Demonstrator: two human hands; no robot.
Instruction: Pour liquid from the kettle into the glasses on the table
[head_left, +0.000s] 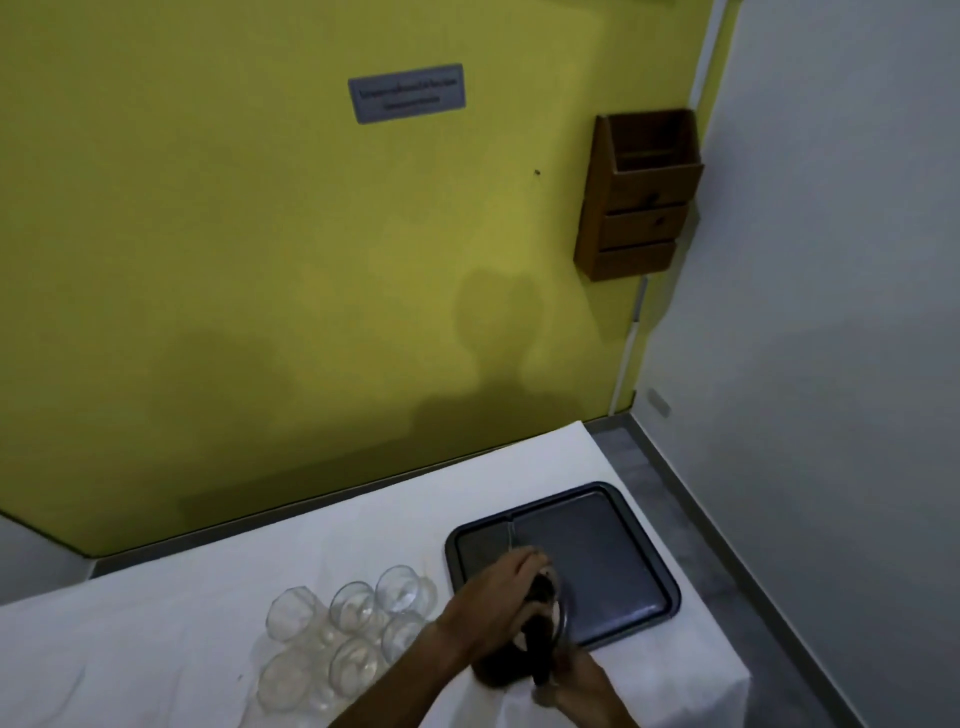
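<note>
A dark glass kettle (524, 652) stands on the white-covered table (182, 623), at the near left corner of a dark tray (597, 551). My left hand (498, 587) reaches across and rests its curled fingers on the kettle's lid. My right hand (582, 680) grips the kettle's black handle from the near side. Several empty clear glasses (353, 629) cluster on the cloth just left of the kettle. Much of the kettle is hidden by my hands.
The table's right edge drops off beside the tray, with a grey floor strip (727, 545) and white wall beyond. A yellow wall stands behind the table, carrying a wooden box (639, 197) and a small sign (408, 93).
</note>
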